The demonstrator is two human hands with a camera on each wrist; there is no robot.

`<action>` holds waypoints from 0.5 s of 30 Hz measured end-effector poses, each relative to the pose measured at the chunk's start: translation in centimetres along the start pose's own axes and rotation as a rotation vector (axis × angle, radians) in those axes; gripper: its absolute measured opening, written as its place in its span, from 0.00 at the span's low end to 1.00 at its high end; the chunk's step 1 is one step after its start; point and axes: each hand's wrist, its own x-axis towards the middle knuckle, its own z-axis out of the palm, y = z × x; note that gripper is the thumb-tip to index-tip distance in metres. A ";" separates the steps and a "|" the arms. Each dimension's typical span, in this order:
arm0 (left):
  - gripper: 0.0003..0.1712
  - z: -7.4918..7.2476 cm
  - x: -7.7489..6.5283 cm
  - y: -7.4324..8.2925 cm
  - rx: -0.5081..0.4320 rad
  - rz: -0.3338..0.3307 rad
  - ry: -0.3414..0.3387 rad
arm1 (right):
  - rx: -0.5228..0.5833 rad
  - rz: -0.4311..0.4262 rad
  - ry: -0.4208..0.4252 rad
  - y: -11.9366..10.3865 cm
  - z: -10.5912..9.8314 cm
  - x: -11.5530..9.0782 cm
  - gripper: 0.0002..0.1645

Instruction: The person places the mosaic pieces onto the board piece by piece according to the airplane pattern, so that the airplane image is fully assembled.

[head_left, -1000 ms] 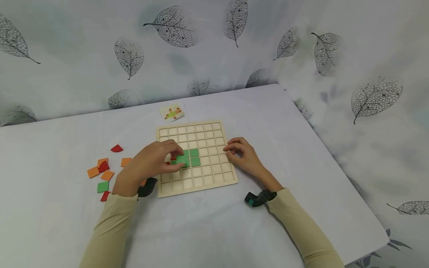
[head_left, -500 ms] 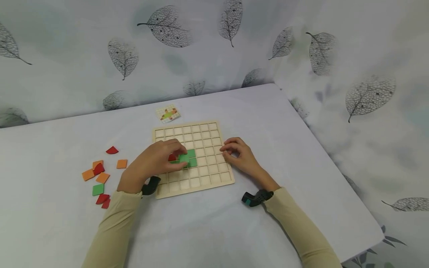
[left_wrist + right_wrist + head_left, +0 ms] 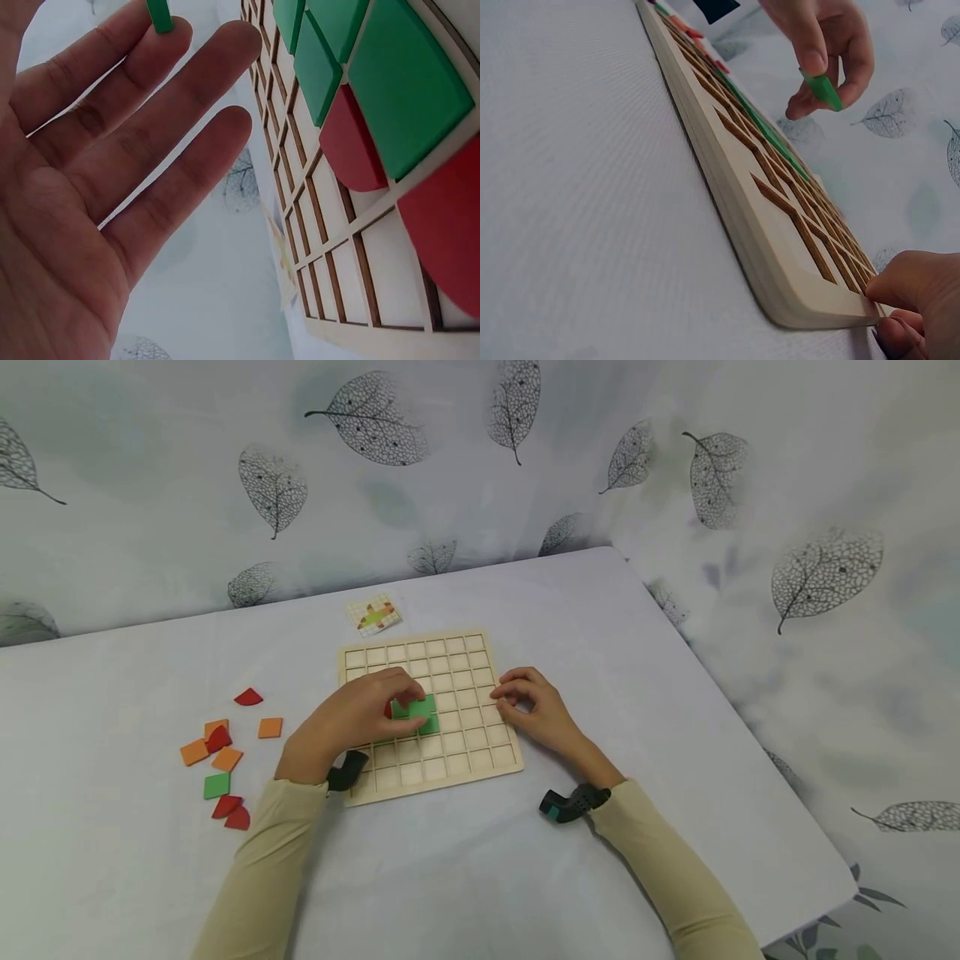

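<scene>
My left hand [image 3: 367,714] pinches a green square tile [image 3: 823,90] between thumb and fingertips, raised above the board. In the left wrist view only the edge of that tile shows at the fingertips. Below lies a wooden grid board [image 3: 431,785], with several green tiles [image 3: 409,82] set side by side in its cells. Red quarter-circle pieces [image 3: 352,142] also sit in cells, touching the green ones. At the board's right edge, my right hand [image 3: 536,710] holds the rim between its thumb [image 3: 904,281] and curled fingers.
Left of the board lie loose pieces: orange squares [image 3: 270,727], a green square [image 3: 217,786] and red quarter circles [image 3: 237,818], some overlapping. A small pattern card [image 3: 374,613] lies behind the board. The white table [image 3: 450,877] ends at a leaf-printed cloth.
My left hand has moved slightly right over the board with the green tile, uncovering more red pieces at the left. The right hand stays at the board's edge. The head view has shifted slightly.
</scene>
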 end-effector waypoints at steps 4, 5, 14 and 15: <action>0.14 0.4 0.4 0.0 -0.007 0.007 0.018 | 0.001 0.002 0.000 0.0 0.0 -0.1 0.08; 0.14 0.5 0.5 0.0 -0.008 0.007 0.021 | 0.000 0.003 0.001 0.0 0.0 -0.1 0.08; 0.13 1.3 1.4 0.2 0.009 -0.019 0.028 | -0.002 0.004 0.000 -0.1 0.0 0.0 0.08; 0.13 1.3 1.5 0.2 0.020 -0.025 0.030 | -0.003 0.005 0.000 -0.1 0.0 0.0 0.08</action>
